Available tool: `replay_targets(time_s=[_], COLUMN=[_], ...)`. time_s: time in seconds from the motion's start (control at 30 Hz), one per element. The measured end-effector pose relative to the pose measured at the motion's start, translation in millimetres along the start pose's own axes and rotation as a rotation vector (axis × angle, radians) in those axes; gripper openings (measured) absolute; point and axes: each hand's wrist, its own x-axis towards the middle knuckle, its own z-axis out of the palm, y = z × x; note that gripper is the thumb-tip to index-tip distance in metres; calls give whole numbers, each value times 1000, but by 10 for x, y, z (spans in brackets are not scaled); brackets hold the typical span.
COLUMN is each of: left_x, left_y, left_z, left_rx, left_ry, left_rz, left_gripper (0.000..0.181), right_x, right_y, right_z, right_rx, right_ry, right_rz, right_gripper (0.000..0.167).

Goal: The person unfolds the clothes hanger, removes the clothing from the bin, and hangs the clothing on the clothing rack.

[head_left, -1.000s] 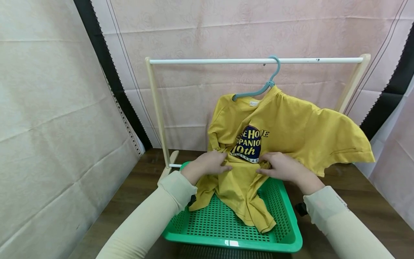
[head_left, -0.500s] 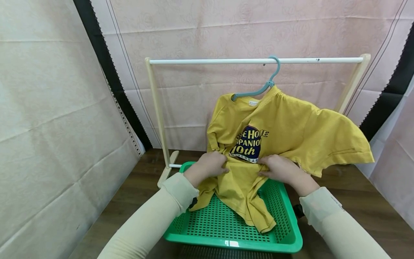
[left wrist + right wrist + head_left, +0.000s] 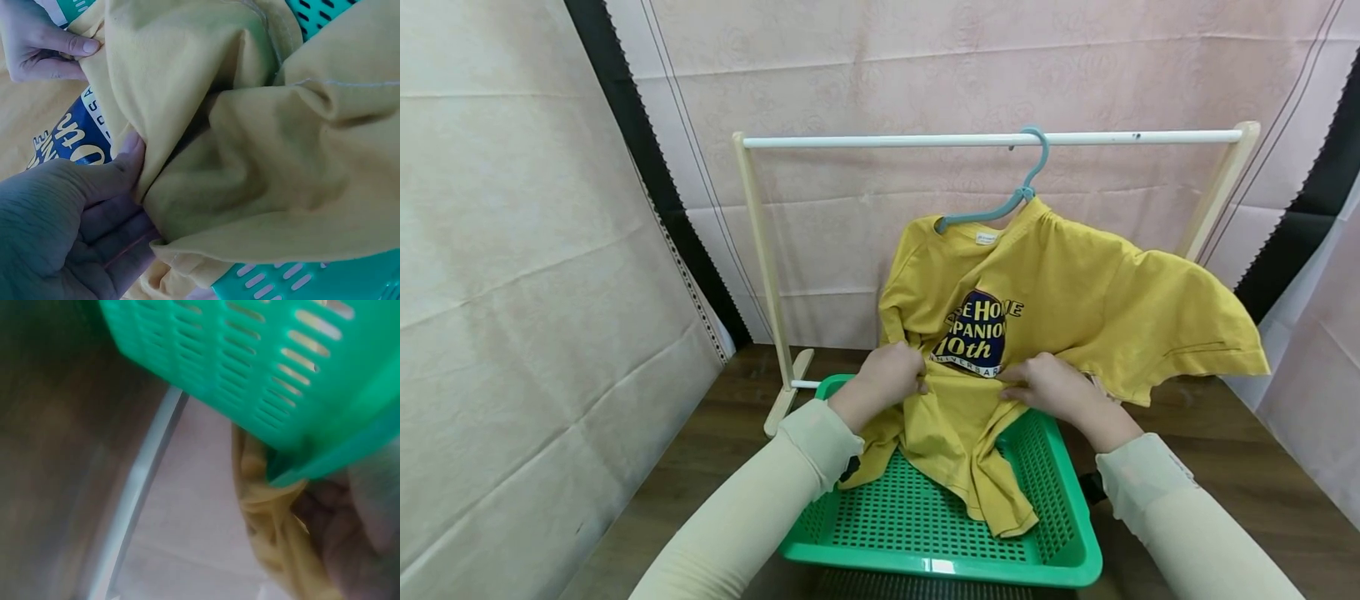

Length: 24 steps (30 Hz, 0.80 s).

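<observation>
A yellow T-shirt (image 3: 1060, 292) with a dark blue printed badge hangs from a light blue hanger (image 3: 1000, 212) on a rack. Its neckline is over the hanger, and the lower part drops into a green basket (image 3: 925, 565). My left hand (image 3: 883, 383) pinches a fold of the shirt below and left of the badge. In the left wrist view, the left thumb (image 3: 128, 156) presses on that fold. To the right, my right hand (image 3: 1060, 392) pinches the cloth just under the badge; in the right wrist view it is dark and blurred behind the basket's rim.
The white rack (image 3: 880, 142) stands behind the basket, its bar running crosswise and its left foot (image 3: 787, 396) on the brown wooden table (image 3: 700, 492). Pale curtains (image 3: 850, 92) with black bands enclose the back and sides. One sleeve (image 3: 1213, 333) spreads out to the right.
My hands have drawn slightly inward, and their fingers have closed more tightly on the shirt. The cloth between them has shifted a little; the hanger, rack and basket keep their places.
</observation>
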Motion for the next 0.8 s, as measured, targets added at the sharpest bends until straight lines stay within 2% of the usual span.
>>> replay_targets(time_s=[0.3,0.67,0.8], left_x=[-1,4,-2], left_y=[-20,-37,-44], left_z=[19,19,-7], left_rx=[-1,25,16], left_ry=[47,83,117], left_rz=[24,20,24], left_gripper=[22,18,18], right_x=[-12,-5,-8], right_y=[-29,-31,-25], right_z=[-33,-38,-50], right_rx=[-5,-44,-83], right_ry=[113,124,184], right_rz=[-32,-22,-49], right_gripper=[7,6,5])
